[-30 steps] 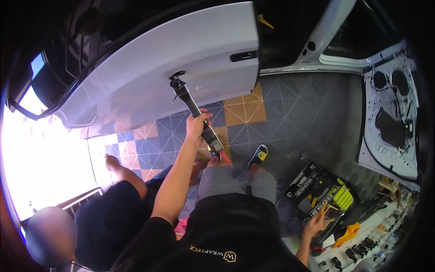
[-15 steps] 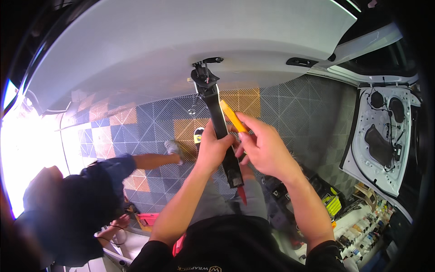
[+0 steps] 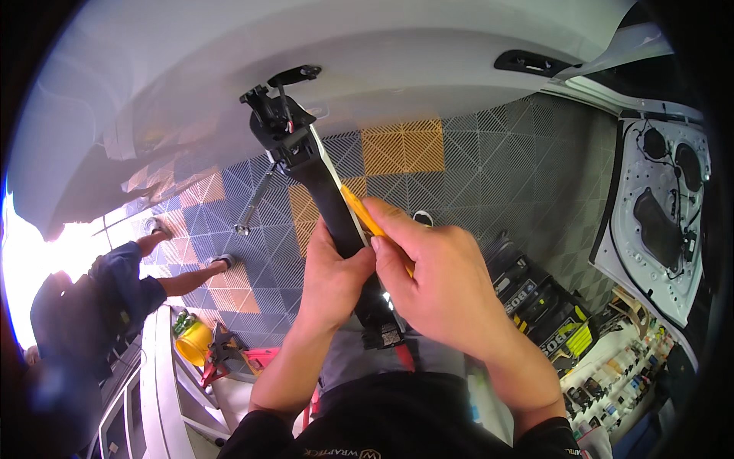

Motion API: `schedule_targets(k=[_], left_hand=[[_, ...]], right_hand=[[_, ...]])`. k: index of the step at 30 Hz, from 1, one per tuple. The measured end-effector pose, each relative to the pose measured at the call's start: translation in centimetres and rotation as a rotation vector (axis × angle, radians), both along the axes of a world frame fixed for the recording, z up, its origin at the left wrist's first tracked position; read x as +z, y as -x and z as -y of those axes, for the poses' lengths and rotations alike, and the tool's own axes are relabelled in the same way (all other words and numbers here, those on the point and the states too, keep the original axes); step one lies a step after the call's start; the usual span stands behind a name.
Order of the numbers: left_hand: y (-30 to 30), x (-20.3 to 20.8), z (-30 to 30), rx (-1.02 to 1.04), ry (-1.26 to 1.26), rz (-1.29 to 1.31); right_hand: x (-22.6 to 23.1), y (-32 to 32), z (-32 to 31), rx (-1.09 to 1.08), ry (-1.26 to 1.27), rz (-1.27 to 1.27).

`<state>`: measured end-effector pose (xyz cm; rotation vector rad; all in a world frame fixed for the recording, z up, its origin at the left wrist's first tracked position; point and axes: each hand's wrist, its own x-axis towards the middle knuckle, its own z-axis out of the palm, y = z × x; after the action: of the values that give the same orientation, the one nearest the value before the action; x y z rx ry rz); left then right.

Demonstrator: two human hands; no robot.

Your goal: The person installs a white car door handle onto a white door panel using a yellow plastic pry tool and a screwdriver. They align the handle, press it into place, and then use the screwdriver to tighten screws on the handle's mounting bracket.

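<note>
A long black car door handle (image 3: 335,203) with a white edge slants toward me, joined by short wires at its far end to an opening (image 3: 294,75) in the grey car panel (image 3: 397,65). My left hand (image 3: 330,283) is closed round its middle. A slim yellow tool (image 3: 356,205), its exact kind unclear, is pinched in my right hand (image 3: 432,279), with its tip against the handle's white edge. A red pointed piece (image 3: 405,356) shows at the handle's near end. Part of the yellow tool is hidden by my fingers.
Another person (image 3: 99,306) walks at the left. A yellow bucket (image 3: 194,344) stands beside white framework (image 3: 157,382). At the right are black tool cases (image 3: 547,317), an open stripped car door (image 3: 661,222) and shelves of small items (image 3: 612,390). Patterned tiles (image 3: 413,149) cover the floor.
The handle's far end has swung left, and the yellow tool now lies along its edge instead of standing off it. The other person has moved farther away. My view has shifted.
</note>
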<state>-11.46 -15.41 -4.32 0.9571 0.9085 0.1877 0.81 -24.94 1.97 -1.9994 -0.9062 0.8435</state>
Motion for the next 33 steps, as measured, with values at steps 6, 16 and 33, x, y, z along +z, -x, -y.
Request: schedule_targets(k=[6,16,33], left_hand=[[0.0,-0.5,0.7,0.031,-0.056,-0.008],[-0.6,-0.3,0.1,0.006,-0.118,0.033],[-0.3,0.8,-1.3,-0.081,-0.035,-0.090]], right_hand=[[-0.6,-0.1,0.2,0.022,0.005,-0.037],[-0.5,-1.8,-1.7,0.073,-0.032,-0.104],[0.3,-2.2,-0.4,-0.085,0.101,-0.419]])
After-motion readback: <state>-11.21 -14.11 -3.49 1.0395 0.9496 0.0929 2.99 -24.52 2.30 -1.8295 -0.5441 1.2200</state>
